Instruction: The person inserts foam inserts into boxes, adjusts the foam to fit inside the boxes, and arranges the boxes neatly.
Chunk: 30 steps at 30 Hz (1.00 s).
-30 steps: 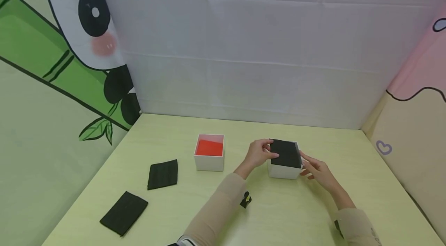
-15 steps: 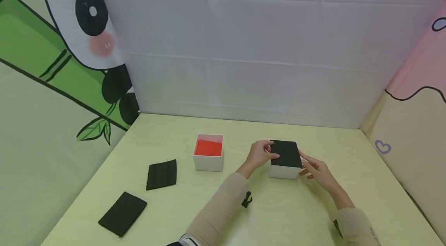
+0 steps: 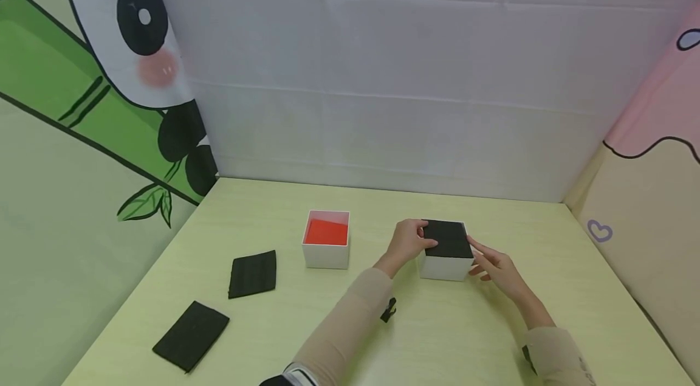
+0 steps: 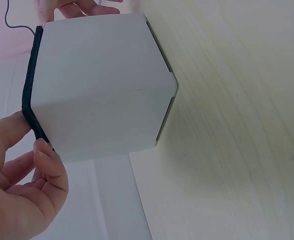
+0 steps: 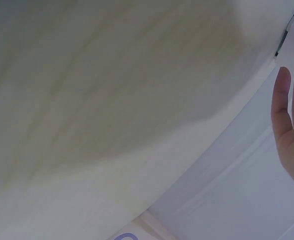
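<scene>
A folded black cloth (image 3: 447, 238) lies flat over the top of a white box (image 3: 445, 268) right of centre in the head view. My left hand (image 3: 406, 244) pinches the cloth's left edge; the left wrist view shows fingers (image 4: 51, 162) at the cloth's rim beside the box wall. On the box's other side, my right hand (image 3: 500, 270) touches the right edge of the cloth and box with fairly straight fingers. In the right wrist view only part of this hand (image 5: 293, 120) shows, with extended fingers. The box's inside is hidden by the cloth.
Another white box (image 3: 327, 256) stands to the left, with a flat red piece (image 3: 326, 232) inside. Two more black cloths (image 3: 253, 274) lie on the pale yellow table (image 3: 437, 337), one nearer the front left. Printed curtains bound the back and sides.
The black cloth has shifted slightly and now lies more squarely over the box top, its front edge drawn back to the rim. Both hands stay at its sides.
</scene>
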Tool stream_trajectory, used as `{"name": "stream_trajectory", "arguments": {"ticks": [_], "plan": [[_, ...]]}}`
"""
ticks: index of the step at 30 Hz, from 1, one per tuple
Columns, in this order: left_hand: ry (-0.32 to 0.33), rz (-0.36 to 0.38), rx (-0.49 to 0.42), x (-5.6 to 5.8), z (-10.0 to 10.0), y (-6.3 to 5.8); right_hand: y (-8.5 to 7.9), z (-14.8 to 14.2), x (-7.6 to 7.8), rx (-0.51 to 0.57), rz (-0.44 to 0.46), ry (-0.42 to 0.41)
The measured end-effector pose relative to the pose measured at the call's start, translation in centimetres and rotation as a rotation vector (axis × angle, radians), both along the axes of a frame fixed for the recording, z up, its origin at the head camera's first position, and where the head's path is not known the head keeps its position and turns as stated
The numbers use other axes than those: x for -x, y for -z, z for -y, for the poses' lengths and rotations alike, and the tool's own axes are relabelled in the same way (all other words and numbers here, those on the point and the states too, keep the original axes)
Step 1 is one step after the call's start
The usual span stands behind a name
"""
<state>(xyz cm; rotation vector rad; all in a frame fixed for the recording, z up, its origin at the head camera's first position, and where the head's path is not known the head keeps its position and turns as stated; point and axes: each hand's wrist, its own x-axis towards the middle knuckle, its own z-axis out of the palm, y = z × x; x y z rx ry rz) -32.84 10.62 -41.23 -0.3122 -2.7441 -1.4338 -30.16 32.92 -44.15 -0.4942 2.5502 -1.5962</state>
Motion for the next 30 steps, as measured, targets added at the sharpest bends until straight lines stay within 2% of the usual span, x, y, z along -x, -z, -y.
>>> {"name": "stream_trajectory", "arguments": {"ticks": [4,8,14,19,22,26,30], "plan": [[-0.021,-0.027,0.071,0.0,-0.2,-0.3,0.1,0.0,0.1,0.002,0.011,0.006],[-0.068,-0.058,0.162,-0.2,-0.4,-0.8,0.1,0.1,0.1,0.006,0.013,0.006],[-0.127,-0.037,0.324,-0.4,-0.7,-1.2,-0.1,0.2,-0.1,0.010,0.006,0.004],[-0.112,-0.016,0.447,-0.7,-0.8,-1.0,-0.1,0.1,-0.2,0.002,0.018,0.006],[-0.099,-0.022,0.464,-0.7,-0.9,-0.6,-0.1,0.1,-0.2,0.000,0.022,0.003],[-0.075,-0.119,0.431,-0.7,-0.8,-0.3,-0.2,0.1,-0.2,0.001,0.012,0.001],[-0.027,-0.296,0.395,-1.0,-0.5,-0.4,-0.3,0.2,-0.3,-0.007,0.001,0.000]]}}
